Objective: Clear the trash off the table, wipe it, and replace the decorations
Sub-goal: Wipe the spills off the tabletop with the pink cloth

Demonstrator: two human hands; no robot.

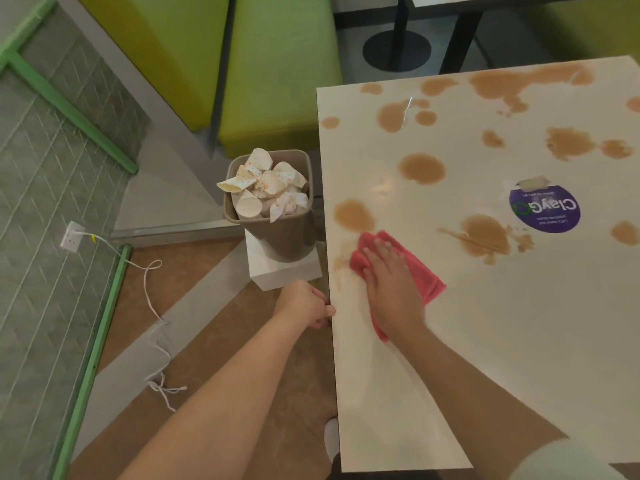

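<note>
Left hand (304,304) grips table (398,393) edge; right hand (391,285) flat, pressing red cloth (424,271) near it

My right hand (388,289) covers the middle of the red cloth (429,278), hiding whatever spill lies beneath. My left hand's (304,304) fingertips curl under the surface (398,393) edge, out of sight. The surface runs off the right edge of the frame. The purple sticker's (544,211) small print is unreadable.

You see a pink cloth (420,271) on your cream table (485,323); brown stains (421,168); green seats (277,74); speckled white cups (273,183).
</note>
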